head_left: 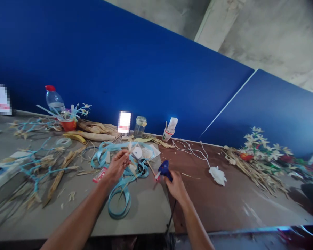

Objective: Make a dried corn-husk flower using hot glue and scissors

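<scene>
My left hand (119, 164) pinches a small pale flower of dried, husk-like petals (131, 148), raised above the table. In my right hand (176, 185) is a dark blue glue gun (164, 168), its pale nozzle pointing left, a short way from my left hand. The gun's black cord (172, 213) hangs over the table's front edge. Beneath and around my left hand lies a tangle of light blue ribbon (118, 215), one loop of it toward me. A white roll (137, 152) and a red-and-white packet (100, 175) are close by.
Blue-wrapped branches (36, 177) and dried husks (99, 127) spread over the left. A red tub (68, 124), a bottle (54, 99), a glass jar (140, 126) and a paper cup (168, 133) line the blue partition. Rightward lie a white cable (190, 148), crumpled tissue (217, 175) and white flowers (259, 146).
</scene>
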Demonstrator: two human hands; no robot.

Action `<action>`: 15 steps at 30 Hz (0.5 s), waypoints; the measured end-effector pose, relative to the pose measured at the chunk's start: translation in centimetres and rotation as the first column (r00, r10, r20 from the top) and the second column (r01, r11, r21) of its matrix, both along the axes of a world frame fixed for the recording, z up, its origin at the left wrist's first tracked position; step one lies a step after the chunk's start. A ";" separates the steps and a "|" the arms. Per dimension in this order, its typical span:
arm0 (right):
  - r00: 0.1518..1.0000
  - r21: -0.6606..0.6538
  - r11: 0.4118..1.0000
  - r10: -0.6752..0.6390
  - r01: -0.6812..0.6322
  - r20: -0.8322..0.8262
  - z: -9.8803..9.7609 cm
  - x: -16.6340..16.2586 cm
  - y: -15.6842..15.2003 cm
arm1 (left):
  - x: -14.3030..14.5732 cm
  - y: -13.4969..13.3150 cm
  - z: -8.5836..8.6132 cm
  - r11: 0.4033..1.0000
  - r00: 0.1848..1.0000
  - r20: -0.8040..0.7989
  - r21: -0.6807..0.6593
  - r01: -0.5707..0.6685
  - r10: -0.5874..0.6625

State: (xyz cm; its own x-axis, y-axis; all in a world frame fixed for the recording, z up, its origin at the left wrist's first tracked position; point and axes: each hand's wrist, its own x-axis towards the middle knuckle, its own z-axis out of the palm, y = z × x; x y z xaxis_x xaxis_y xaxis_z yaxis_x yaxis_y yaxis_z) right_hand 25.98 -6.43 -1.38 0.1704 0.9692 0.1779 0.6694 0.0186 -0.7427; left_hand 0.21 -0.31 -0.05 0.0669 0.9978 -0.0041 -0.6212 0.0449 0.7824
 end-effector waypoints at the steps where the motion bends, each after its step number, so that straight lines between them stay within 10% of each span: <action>1: 0.989 0.027 0.999 0.022 -0.018 -0.149 0.3 0.1 -0.2 | 0.0 0.0 0.0 1.000 1.000 -0.008 0.003 0.004 -0.004; 7: 0.643 0.122 0.922 0.346 -0.366 -0.684 3.5 -2.2 -1.0 | 0.0 0.0 -0.4 1.000 0.999 -0.041 -0.006 -0.011 0.011; 15: 0.726 0.164 0.819 0.565 -0.549 -0.392 4.7 -7.1 1.2 | -0.4 0.2 -0.4 0.998 0.997 -0.045 0.011 -0.056 0.057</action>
